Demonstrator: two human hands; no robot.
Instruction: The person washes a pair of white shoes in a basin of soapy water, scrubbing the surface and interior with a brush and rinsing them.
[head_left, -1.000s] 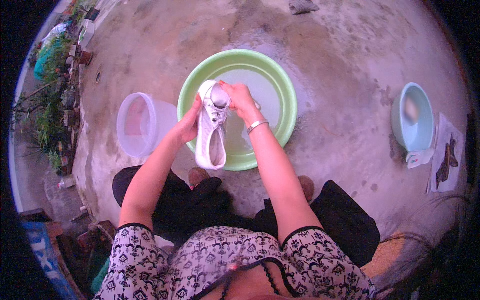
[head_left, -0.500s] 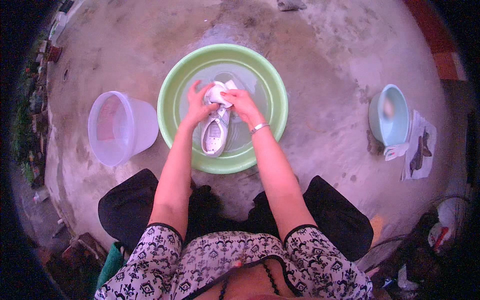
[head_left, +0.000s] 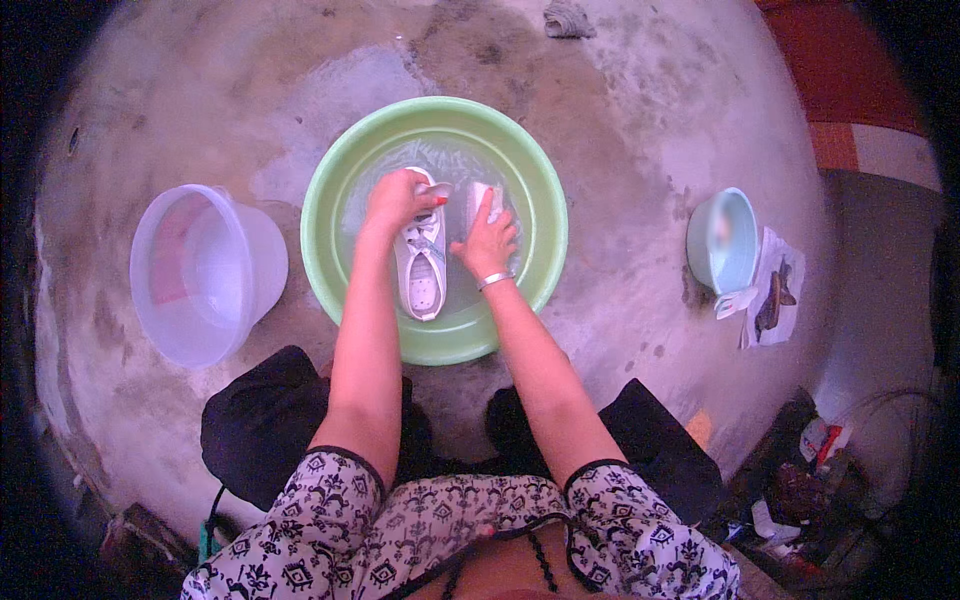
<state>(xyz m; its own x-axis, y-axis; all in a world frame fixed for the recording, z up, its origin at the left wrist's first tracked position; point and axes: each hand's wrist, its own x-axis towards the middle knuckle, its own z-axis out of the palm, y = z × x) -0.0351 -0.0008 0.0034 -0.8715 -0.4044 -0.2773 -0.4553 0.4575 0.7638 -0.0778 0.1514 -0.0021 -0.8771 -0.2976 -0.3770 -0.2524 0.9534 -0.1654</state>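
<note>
A white lace-up shoe (head_left: 424,280) lies in the wide green basin (head_left: 312,215), its opening toward me and its toe at the far end. My left hand (head_left: 398,198) is closed around the toe end, covering part of it. A small pale flap shows by the thumb; I cannot tell what it belongs to. To the right, my right hand (head_left: 488,240) has its fingers spread over a whitish object (head_left: 478,197) in the shallow water. The fingers partly hide that object, and its kind is unclear.
A translucent plastic tub (head_left: 262,260) stands left of the basin. Farther right is a light blue basin (head_left: 740,240) with a blurred thing inside, beside a printed sheet or bag (head_left: 778,290). A grey cloth-like bundle (head_left: 567,20) lies at the far edge, and clutter (head_left: 790,500) at lower right.
My hands have come apart. The left stays at the shoe's toe and now wraps round it; the right has left the white piece there and moved right, over the whitish object.
</note>
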